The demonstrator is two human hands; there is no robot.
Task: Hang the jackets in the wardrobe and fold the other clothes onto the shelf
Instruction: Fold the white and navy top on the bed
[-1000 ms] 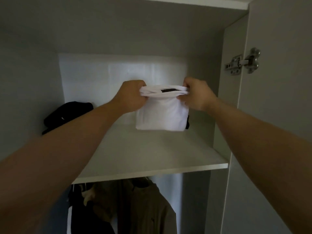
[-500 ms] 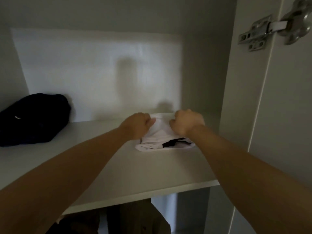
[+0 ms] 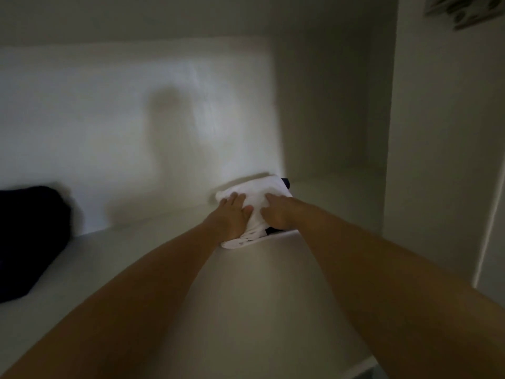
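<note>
Now shirt (image 3: 259, 191) lies pushed back on shelf (image 3: 131, 258), left hand (image 3: 232, 216) and right hand (image 3: 277, 214) unclenched, fingers (image 3: 237, 198) flat, pressing it: stowed.

Dim light; a pale patch falls on the back wall (image 3: 109, 119), crossed by a soft upright shadow (image 3: 169, 127). The whole frame is slightly blurred, and its edges stretch wide.
</note>
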